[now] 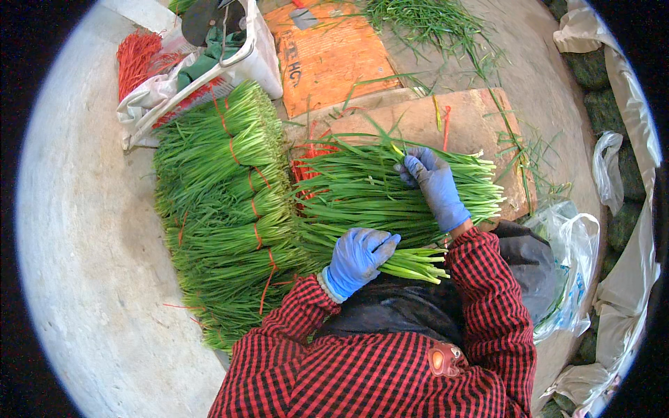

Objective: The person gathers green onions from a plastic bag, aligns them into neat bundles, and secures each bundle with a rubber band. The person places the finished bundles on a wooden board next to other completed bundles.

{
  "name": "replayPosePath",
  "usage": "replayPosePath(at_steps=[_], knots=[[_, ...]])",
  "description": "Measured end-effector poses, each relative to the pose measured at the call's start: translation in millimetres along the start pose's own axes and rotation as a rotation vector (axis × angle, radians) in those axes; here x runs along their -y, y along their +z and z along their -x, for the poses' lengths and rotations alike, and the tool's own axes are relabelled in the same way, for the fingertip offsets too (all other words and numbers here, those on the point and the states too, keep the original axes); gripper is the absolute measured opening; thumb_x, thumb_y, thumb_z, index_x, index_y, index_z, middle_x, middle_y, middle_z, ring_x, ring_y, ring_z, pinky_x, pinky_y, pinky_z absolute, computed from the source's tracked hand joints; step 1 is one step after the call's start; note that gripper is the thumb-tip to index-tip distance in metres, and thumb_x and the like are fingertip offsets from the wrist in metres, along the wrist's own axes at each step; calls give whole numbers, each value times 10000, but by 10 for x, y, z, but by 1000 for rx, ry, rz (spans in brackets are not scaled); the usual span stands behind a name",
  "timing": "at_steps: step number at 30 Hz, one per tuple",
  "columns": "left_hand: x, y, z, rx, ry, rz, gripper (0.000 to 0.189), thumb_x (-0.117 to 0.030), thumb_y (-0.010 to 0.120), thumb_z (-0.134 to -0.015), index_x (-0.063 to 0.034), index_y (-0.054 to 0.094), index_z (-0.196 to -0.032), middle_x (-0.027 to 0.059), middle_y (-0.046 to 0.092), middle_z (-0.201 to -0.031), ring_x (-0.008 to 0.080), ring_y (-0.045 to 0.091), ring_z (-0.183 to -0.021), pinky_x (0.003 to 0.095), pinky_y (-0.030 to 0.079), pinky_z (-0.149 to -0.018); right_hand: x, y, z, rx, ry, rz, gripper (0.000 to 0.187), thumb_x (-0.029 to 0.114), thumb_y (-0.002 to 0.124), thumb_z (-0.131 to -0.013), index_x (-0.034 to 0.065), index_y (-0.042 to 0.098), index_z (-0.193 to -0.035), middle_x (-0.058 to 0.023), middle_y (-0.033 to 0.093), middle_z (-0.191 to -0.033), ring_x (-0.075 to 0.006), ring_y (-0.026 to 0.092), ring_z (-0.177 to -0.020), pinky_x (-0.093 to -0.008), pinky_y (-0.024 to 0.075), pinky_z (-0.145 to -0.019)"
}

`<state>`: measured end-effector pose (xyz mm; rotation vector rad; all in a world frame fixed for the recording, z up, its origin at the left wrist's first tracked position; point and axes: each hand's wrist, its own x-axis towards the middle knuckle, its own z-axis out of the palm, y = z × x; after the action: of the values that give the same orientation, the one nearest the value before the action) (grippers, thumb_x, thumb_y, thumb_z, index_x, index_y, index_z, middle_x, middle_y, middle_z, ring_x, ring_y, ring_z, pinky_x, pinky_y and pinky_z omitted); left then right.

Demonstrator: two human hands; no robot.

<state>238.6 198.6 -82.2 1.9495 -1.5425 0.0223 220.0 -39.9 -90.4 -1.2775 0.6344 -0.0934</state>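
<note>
My left hand (358, 261), in a blue glove, is closed around a small bunch of Chinese chives (418, 264), whose pale stem ends point right. Higher up, my right hand (433, 183), also gloved in blue, pinches a yellowed chive leaf (397, 150) between thumb and fingers. Beneath that hand a wide loose layer of green chives (355, 193) lies across a wooden board (470, 115), white ends to the right. Red ties (308, 164) show under the leaf tips at its left. To the left, several tied chive bundles (225, 209) are stacked in a row, bound with red string.
A white plastic crate (261, 57) at upper left holds red ties (138, 57) and green cloth. Beyond the board lie an orange panel (334, 57) and a heap of loose leaves (434, 21). A clear plastic bag (569, 256) stands at right, near dark bundles (603, 109) along white sheeting.
</note>
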Motion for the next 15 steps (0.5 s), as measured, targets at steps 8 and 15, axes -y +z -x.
replayPosePath(at_steps=[8, 15], knots=[[-50, 3, -77, 58, -8, 13, 721, -71, 756, -567, -161, 644, -1274, 35, 659, -1102, 286, 624, -963, 422, 509, -784, 174, -62, 104, 81, -42, -107, 409, 278, 616, -1012, -15, 585, -1296, -68, 668, -1166, -139, 656, -976, -253, 525, -843], [-50, 9, -86, 53, -17, 0, 569, -62, 694, -675, -126, 653, -1240, 53, 655, -1139, 271, 625, -964, 405, 507, -787, 117, -62, 43, 45, -9, -153, 409, 150, 633, -982, -32, 550, -1339, -76, 673, -1201, -140, 648, -998, -256, 523, -854]])
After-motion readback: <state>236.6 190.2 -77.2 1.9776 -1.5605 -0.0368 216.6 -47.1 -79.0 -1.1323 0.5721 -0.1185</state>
